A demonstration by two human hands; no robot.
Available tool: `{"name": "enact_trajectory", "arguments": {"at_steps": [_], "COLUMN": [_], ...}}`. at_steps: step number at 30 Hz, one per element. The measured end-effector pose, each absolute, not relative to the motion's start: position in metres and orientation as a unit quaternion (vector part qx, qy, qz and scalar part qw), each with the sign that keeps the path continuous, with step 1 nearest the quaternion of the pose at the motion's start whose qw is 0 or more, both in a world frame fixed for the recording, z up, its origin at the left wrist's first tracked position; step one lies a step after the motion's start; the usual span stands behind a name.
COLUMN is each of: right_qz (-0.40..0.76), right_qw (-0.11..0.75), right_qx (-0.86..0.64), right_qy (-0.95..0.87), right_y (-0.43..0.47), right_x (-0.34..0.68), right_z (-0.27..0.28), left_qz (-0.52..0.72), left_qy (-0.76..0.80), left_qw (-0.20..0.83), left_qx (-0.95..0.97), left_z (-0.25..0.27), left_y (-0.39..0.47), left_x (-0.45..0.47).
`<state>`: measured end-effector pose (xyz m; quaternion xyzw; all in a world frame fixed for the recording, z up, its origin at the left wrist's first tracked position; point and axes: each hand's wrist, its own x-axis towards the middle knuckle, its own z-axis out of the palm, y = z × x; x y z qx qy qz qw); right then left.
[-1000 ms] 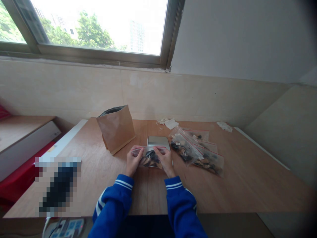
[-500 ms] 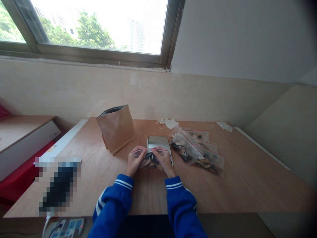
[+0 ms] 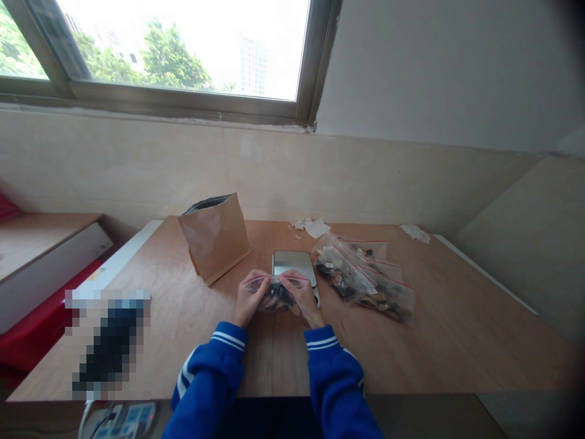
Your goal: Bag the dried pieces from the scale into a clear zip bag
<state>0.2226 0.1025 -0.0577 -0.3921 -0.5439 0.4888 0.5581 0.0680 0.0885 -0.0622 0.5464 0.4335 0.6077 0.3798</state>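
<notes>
Small clear zip bag (image 3: 275,292): transparent plastic, red line along its top seal edge, filled low with a mix of dark brown-black and pale tan pieces; individual pieces too small to identify. The bag is held just above the counter (image 3: 434,341), directly in front of the scale (image 3: 294,263), its upper edge overlapping the scale's near rim in view.

Left hand (image 3: 249,299): fingers closed in a pinch on the bag's left top corner, at the red seal line. Right hand (image 3: 304,296): likewise pinching the seal edge, right of centre, fingers curled over the top. Both wrists in blue sleeves with white stripes at the cuff. Whether the seal between the two hands is pressed closed cannot be told.

Scale: flat, grey, reflective top plate, lying on the counter.

Left of the scale: brown paper bag (image 3: 214,236), standing upright, mouth open, dark lining visible.

Right of the scale: pile of filled zip bags (image 3: 365,277), same clear plastic with red seal lines and same dark-and-pale contents, overlapping each other, lying flat.

Behind the scale, near the wall: white paper scraps (image 3: 313,227).
</notes>
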Motion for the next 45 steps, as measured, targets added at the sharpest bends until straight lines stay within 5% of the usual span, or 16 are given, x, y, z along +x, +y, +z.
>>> {"name": "enact_trajectory", "arguments": {"at_steps": [24, 45], "right_qz": [0.518, 0.527], "right_qw": [0.531, 0.558], "right_qx": [-0.38, -0.388], "right_qy": [-0.552, -0.509], "right_y": [0.1017, 0.1051], "right_x": [0.2209, 0.229], "right_z": [-0.0575, -0.0638], "left_qz": [0.592, 0.606], "left_qy": [0.429, 0.466], "left_qw": [0.291, 0.411], "left_qx": [0.618, 0.497], "left_z": [-0.0702, -0.066], "left_y": [0.0863, 0.0944], "left_x": [0.0705, 0.0659]}}
